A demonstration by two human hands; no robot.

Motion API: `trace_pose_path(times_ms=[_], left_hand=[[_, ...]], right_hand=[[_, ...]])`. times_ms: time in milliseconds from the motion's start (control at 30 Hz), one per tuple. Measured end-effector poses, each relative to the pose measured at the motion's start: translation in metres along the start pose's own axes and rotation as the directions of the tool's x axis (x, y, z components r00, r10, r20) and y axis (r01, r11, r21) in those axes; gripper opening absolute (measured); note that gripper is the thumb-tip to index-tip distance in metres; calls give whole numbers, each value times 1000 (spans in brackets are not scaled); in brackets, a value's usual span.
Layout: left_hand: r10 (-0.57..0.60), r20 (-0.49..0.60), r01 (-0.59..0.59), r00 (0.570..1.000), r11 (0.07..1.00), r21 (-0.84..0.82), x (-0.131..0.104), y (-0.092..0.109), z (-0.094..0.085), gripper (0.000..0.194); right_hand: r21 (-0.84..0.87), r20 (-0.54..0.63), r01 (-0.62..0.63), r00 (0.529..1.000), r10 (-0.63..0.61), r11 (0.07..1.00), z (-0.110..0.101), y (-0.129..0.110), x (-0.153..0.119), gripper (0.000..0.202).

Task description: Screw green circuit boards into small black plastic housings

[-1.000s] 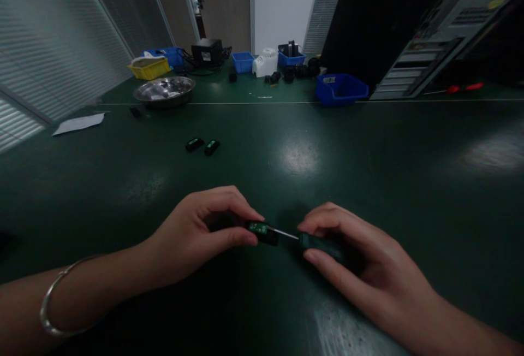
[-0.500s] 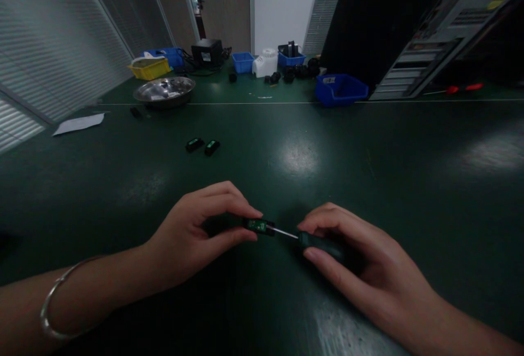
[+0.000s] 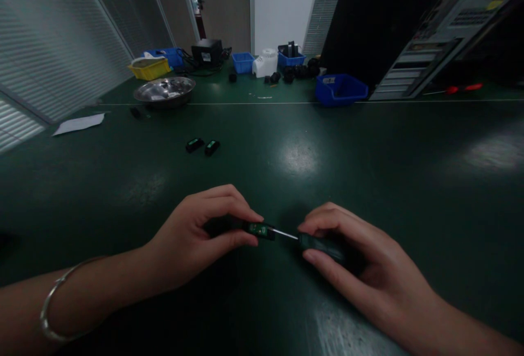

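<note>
Between the thumb and fingers of my left hand (image 3: 208, 222) is a small black case with a green circuit board (image 3: 259, 229) in it. My right hand (image 3: 356, 257) is wrapped round the dark handle of a screwdriver (image 3: 321, 242). Its thin metal shaft points left, and the tip meets the right end of the case. Exactly where the tip sits inside the case is too small to tell. Two similar black cases, one (image 3: 194, 144) beside the other (image 3: 212, 147), lie on the green tabletop (image 3: 254, 181) beyond my left hand.
A metal bowl (image 3: 164, 91) stands at the back left near a yellow bin (image 3: 150, 70) and a sheet of paper (image 3: 79, 124). Along the back are a black box (image 3: 207, 51), a white device (image 3: 266, 63) and a blue bin (image 3: 341, 91). A red-handled tool (image 3: 464, 88) lies far right.
The case in my left hand has dipped slightly towards me at its right end. My right hand and the screwdriver have hardly moved.
</note>
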State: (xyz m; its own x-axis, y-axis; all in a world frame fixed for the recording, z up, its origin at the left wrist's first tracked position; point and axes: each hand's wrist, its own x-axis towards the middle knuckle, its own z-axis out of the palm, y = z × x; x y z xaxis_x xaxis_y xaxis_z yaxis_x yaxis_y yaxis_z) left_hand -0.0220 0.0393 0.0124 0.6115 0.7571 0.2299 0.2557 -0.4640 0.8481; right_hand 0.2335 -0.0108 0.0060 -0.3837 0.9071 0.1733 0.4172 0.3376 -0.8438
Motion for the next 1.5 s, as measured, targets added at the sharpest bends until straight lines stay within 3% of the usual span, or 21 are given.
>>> trace_pose_path(times_ms=[633,733,867,967,1500], left_hand=[[-164,-8,162,986,980,-119,-1,-3,2,15],[-139,-17,137,990,987,-82,-1,-2,2,16],[-22,-46,24,999,999,33,-2,0,4,23],[-13,-43,15,999,998,54,-3,1,4,23],[-182,-21,177,983,972,-153,0,-2,4,14]], right_hand=[[16,-17,38,999,-37,999,0,0,-1,14],[16,-18,37,999,-37,999,0,0,0,13],[17,-19,57,998,-57,998,0,0,-2,16],[17,-16,59,998,-59,998,-1,-1,-2,16],[11,-32,51,998,-50,999,0,-1,-1,16]])
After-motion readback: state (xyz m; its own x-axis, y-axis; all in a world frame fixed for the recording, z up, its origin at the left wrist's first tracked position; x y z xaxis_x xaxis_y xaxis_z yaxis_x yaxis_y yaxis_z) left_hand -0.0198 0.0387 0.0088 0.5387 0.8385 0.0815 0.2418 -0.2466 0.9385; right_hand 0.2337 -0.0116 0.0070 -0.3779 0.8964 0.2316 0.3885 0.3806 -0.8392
